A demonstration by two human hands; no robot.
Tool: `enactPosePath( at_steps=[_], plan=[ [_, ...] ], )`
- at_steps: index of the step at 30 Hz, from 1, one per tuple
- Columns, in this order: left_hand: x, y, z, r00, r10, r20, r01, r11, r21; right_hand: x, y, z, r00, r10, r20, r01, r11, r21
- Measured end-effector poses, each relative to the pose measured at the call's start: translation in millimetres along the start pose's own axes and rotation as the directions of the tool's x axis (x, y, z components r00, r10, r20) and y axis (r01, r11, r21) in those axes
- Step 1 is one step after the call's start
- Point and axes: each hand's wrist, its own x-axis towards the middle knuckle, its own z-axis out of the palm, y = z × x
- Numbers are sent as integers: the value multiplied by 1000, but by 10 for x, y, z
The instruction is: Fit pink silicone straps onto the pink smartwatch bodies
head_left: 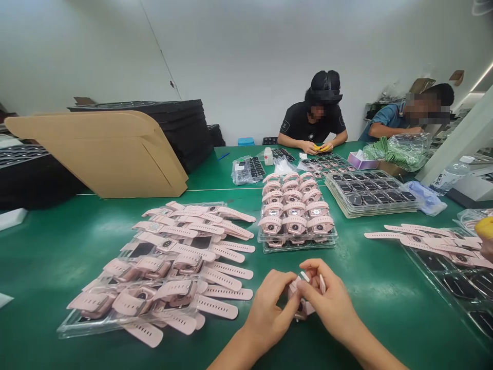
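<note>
The left hand (268, 302) and right hand (334, 300) both have their grip clamped on a pink watch (308, 308), above the worktop (181, 354). Just beyond stands a clear tray (298, 248) of looped watches (292, 197); leftward, straps (219, 307) overhang another tray (88, 329).

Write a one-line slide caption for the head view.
Left hand and right hand hold a pink watch over a green table, more pink watches on clear trays nearby.

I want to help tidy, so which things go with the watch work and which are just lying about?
Watch work:
the held pink-strapped watch
other pink-strapped watches on clear trays

Probably just lying about:
clear plastic bottle
purple tissue box
crumpled plastic
</note>
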Motion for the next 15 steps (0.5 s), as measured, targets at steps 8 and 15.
enactPosePath(
  at_steps=[8,15],
  plan=[
    [1,-14,-19,987,161,-14,-158,979,131,6,-62,-17,997,69,15,-71,985,154],
    [-3,26,-2,999,-29,-30,24,988,-153,-7,-91,-5,994,89,62,-99,978,185]
  ],
)
